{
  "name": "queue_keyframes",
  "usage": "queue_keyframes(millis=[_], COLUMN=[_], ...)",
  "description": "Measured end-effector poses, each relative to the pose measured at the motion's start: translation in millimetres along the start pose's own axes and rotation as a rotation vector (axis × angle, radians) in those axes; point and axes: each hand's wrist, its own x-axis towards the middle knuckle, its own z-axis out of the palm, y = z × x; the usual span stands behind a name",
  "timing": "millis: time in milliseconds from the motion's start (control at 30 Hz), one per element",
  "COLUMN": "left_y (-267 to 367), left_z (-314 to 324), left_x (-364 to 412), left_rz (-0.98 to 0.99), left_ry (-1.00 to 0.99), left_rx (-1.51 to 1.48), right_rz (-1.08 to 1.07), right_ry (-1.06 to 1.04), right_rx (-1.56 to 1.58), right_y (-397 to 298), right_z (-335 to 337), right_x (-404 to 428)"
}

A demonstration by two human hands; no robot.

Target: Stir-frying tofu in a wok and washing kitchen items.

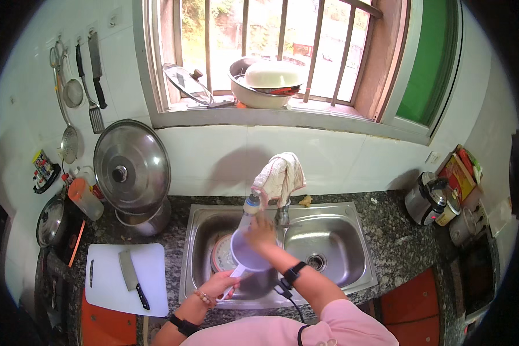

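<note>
My left hand (222, 285) grips the handle of a pale lavender saucepan or dipper (261, 263), tilted over the left bowl of the steel sink (201, 259). My right hand (261, 232) is at the vessel's far rim, fingers pointing up towards the faucet head (252, 203). It is blurred, and I cannot tell whether it touches the rim. What looks like water runs down from the faucet head beside the fingers. Partly covered by the vessel, a patterned plate or basin (219, 255) lies in the left bowl. A pale cloth (281, 175) drapes over the faucet.
On the left counter, a cleaver (129, 270) lies on a white cutting board (106, 277). Behind it, a large steel lid (134, 160) leans above a pot (145, 220). An electric cooker (424, 201) stands at the right. A basin (259, 97) rests on the windowsill.
</note>
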Motion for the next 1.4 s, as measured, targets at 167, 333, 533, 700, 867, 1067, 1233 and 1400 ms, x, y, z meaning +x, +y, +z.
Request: queue_keyframes(millis=[167,333,533,700,867,1067,1233,1400], left_y=[-5,-1,-17,-10,-11,-1,10,0], left_z=[-6,-17,-7,-9,-17,-18,-5,0], left_x=[4,-3,6,-8,-6,0,6,3], left_rz=[0.005,0.091,0.076,0.06,0.055,0.093,0.046,0.011], left_ry=[0.096,0.153,0.178,0.165,0.193,0.086,0.023,0.046], left_rx=[-0.046,-0.091,0.173,-0.012,-0.183,-0.236,-0.18,-0.192], right_rz=[-0.639,-0.126,-0.75,0.142,-0.178,-0.035,0.057,-0.468], right_ry=[0.034,-0.041,-0.838,-0.681,-0.66,-0.151,-0.121,-0.05], right_rx=[0.328,0.488,0.018,0.766,0.649,-0.005,-0.034,0.354], right_y=[-45,1,-6,-16,-21,54,-16,-29], right_z=[22,32,77,65,-11,-8,0,31], right_x=[-39,-10,10,-13,-67,-45,16,-24])
